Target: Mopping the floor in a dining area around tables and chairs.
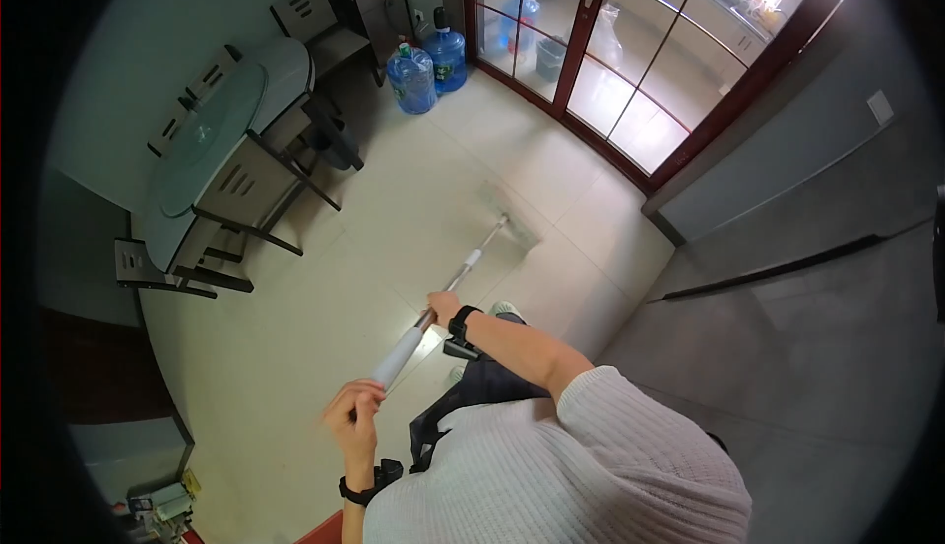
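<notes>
A flat mop (399, 355) with a white grip and a metal pole slants across the picture, away from me and to the right. My left hand (354, 414) is closed around the top end of its handle. Farther down, my right hand (443, 308) wraps round the metal part of the pole just below the white grip. The mop head (517, 229) rests on the pale tiled floor (394, 219) and is smeared by motion. Both wrists wear black straps with small devices. One of my light shoes shows beside the pole.
A glass-topped dining table (217, 140) with several chairs (246, 185) stands at the left. Two blue water bottles (411, 79) are by the far wall. Glass sliding doors (561, 52) lie ahead, and a grey cabinet front (787, 337) is at the right.
</notes>
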`<state>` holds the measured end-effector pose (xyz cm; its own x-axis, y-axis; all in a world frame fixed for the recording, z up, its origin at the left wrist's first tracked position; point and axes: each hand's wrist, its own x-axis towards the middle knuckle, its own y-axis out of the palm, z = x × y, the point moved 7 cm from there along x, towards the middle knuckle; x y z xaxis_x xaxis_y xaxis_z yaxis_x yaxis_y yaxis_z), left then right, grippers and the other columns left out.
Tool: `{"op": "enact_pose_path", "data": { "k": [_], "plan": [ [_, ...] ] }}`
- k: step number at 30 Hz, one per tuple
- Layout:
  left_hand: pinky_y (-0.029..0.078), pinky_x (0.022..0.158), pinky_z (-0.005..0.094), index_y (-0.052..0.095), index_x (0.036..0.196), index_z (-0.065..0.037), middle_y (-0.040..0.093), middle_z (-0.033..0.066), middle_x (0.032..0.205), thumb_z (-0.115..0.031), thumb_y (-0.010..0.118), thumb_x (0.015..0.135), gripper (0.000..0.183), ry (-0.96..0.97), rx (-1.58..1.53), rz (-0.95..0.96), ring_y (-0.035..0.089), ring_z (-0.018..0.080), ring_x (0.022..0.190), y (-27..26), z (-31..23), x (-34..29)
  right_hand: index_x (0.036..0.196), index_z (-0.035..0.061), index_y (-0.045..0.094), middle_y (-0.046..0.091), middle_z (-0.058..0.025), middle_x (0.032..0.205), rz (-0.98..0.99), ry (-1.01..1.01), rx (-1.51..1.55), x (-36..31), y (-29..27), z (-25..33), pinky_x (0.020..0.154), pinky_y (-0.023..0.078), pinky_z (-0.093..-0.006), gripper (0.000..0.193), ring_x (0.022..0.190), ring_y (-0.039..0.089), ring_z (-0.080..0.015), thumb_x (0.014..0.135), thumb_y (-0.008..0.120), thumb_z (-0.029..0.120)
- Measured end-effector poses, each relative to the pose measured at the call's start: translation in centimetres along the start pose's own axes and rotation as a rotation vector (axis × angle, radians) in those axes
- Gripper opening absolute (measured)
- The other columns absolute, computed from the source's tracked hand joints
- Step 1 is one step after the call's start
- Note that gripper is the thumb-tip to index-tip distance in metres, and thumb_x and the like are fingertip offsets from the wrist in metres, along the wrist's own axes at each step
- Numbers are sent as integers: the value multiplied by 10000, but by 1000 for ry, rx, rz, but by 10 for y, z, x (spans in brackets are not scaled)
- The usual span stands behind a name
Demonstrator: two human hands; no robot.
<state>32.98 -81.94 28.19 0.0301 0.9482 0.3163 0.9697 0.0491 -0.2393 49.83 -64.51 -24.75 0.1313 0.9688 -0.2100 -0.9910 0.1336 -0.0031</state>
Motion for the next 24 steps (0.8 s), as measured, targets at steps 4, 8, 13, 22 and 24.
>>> {"op": "enact_pose_path", "data": {
  "k": [4, 8, 13, 22, 24],
  "plan": [
    [442, 634, 272, 561, 746, 35, 572, 144, 732, -40, 438, 743, 144, -302, 127, 90, 556, 227, 793, -49, 89, -68, 663, 17, 502, 525, -122, 591, -175, 594, 193, -99, 73, -34, 422, 415, -355, 98, 519, 531, -259, 635, 528, 107],
    [452, 593, 270, 489, 1022, 3, 558, 173, 890, -42, 418, 736, 298, -321, 369, 362, 579, 187, 659, -42, 158, -103, 693, -52, 405, 458, -138, 537, -436, 996, 412, -168, 62, -1, 321, 362, -364, 102, 430, 480, -254, 728, 422, 43],
    [439, 455, 244, 515, 990, -5, 572, 139, 744, -42, 555, 642, 352, -605, 128, 462, 556, 134, 478, -26, 186, -134, 793, -102, 356, 436, -150, 612, -416, 830, 738, -221, 77, 47, 404, 439, -364, 167, 468, 474, -243, 726, 428, 32],
    [426, 439, 257, 509, 1036, -2, 561, 122, 590, -68, 558, 655, 390, -643, 176, 510, 527, 125, 439, 21, 204, -124, 712, -87, 390, 414, -107, 502, -450, 793, 566, -208, 40, 58, 392, 415, -345, 178, 399, 451, -218, 750, 470, 67],
    [427, 438, 255, 503, 1042, 3, 561, 123, 594, -74, 556, 658, 396, -640, 138, 521, 527, 124, 437, 50, 221, -109, 711, -82, 406, 445, -129, 504, -475, 698, 588, -184, 12, 54, 374, 442, -351, 168, 401, 484, -227, 718, 479, 69]
  ]
}}
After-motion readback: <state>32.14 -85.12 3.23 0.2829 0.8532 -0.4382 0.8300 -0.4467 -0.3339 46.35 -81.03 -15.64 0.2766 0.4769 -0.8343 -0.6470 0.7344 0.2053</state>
